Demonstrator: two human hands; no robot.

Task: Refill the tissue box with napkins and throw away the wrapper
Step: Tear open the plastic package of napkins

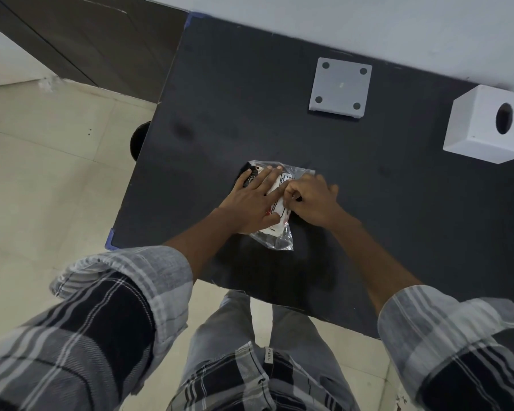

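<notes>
- The left hand (253,200) lies flat, fingers spread, pressing down on a clear plastic-wrapped pack of napkins (275,209) near the front of the dark matte table (398,218).
- The right hand (312,200) is curled, fingertips pinching the wrapper on top of the pack.
- Farther back lies a flat white square lid with four holes (340,88).
- At far right stands the white cube tissue box with an oval opening (487,124), well apart from the pack.

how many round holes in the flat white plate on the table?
4, one near each corner of the flat white square plate lying on the dark table: top left, top right, bottom left and bottom right. Nothing covers the plate, so none should be hidden.
</notes>
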